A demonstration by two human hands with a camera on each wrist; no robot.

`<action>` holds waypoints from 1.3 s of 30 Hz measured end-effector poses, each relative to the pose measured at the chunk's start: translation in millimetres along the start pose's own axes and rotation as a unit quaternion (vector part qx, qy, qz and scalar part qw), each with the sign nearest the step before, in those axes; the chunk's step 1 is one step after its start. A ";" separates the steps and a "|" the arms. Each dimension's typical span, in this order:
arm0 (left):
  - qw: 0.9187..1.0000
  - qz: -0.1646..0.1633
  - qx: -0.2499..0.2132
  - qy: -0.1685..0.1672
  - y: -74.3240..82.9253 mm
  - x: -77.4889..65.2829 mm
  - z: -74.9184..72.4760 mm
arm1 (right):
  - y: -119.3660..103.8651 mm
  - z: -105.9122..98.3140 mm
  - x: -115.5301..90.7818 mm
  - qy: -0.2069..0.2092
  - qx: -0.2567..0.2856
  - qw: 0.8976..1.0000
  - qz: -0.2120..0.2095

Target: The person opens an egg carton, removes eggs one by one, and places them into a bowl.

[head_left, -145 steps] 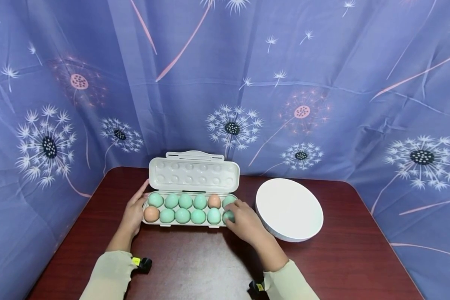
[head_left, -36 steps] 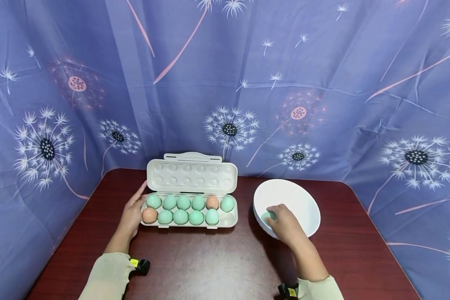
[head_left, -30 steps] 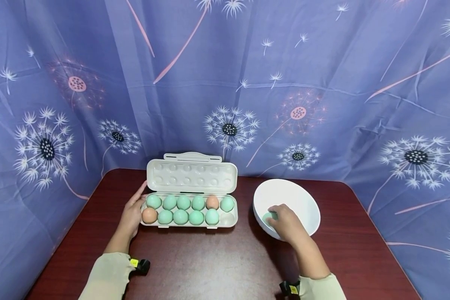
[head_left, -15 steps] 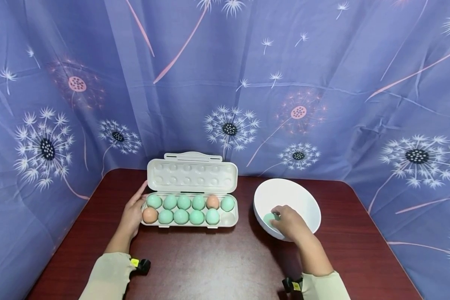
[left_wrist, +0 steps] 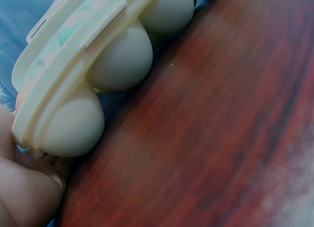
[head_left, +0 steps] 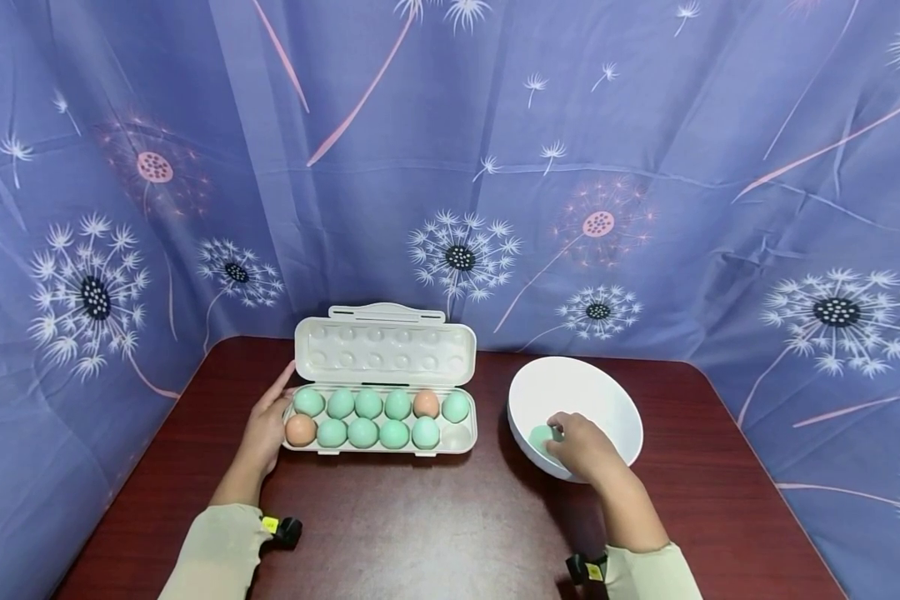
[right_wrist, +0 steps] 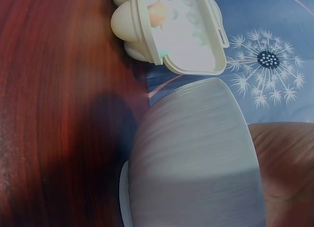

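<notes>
A cream egg carton (head_left: 386, 351) stands with its lid up, holding several green eggs (head_left: 363, 432) and two brown ones (head_left: 301, 430). The front right cup is bare. At the carton's left end, my left hand (head_left: 265, 429) holds it. In the left wrist view, the fingers (left_wrist: 34, 187) bend in at the underside of that end. My right hand (head_left: 583, 447) reaches down inside a white bowl (head_left: 603, 400), its fingers and thumb on the right side of a green egg (head_left: 539, 437). In the right wrist view, the bowl wall (right_wrist: 196, 153) hides the fingers and egg.
The dark red wooden table (head_left: 375, 525) ends at a back edge close behind the carton and bowl. A blue dandelion-print curtain (head_left: 360, 208) hangs around the table. A gap separates the carton from the bowl on its right.
My right hand has carried the front right green egg from the carton into the bowl. Over the last second it shifts slightly right, showing more of the egg. My left hand stays put.
</notes>
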State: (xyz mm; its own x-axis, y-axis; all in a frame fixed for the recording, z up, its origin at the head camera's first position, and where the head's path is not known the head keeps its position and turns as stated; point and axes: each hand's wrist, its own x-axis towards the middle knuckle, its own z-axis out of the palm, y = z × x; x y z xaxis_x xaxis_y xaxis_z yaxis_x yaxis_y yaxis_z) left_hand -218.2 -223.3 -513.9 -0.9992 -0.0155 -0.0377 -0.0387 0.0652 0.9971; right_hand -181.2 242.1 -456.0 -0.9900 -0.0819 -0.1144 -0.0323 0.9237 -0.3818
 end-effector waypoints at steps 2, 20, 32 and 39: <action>1.000 0.002 -0.001 0.000 0.6 -0.5 0.2 | -0.1 -0.1 -0.5 0.000 -0.001 1.000 0.002; 1.000 -0.001 0.009 0.008 -11.6 7.5 -2.4 | 0.3 -0.5 -0.8 0.004 0.014 1.000 0.021; 1.000 -0.003 0.010 0.004 4.9 -2.3 1.3 | -4.6 2.1 -2.9 0.083 0.043 0.996 -0.008; 1.000 -0.003 0.016 0.006 3.7 -1.8 1.0 | -11.0 3.6 -2.7 0.112 0.052 0.992 -0.033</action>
State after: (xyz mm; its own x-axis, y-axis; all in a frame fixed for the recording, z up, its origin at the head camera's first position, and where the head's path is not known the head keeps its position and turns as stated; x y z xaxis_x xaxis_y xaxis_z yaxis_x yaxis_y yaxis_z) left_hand -216.5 -222.0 -510.2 -0.9987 -0.0271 -0.0435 -0.0459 0.0976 0.9942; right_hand -177.8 230.8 -454.8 -0.9921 -0.0451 0.1168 -0.0957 0.8749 -0.4747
